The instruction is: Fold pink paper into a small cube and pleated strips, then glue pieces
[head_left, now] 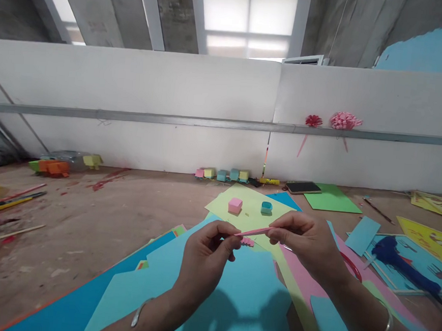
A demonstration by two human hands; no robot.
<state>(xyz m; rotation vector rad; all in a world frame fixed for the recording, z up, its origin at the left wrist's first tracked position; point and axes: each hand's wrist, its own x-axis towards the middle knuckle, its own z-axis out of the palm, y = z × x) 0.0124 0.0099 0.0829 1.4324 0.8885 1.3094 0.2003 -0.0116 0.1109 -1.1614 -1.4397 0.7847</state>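
Note:
A narrow pink paper strip [254,232] is stretched between my two hands, above the sheets of coloured paper. My left hand [208,256] pinches its left end between thumb and fingers. The right end sits in the pinched fingertips of my right hand [303,241]. Just below the strip lies a small crinkled pink piece [247,242], partly covered by my left fingers. Beyond my hands, a pink paper box [235,205] and a teal open box [266,207] rest on a pale yellow sheet [218,202]. Light blue paper [246,285] spreads under my hands.
Red-handled scissors [352,265] lie partly behind my right wrist. Along the wall stand several small paper cubes [222,175], a dark phone-like slab [303,187] and a green sheet [332,197]. Pencils [7,205] and orange paper shapes [54,167] are at left; a dark blue item [404,264] is at right.

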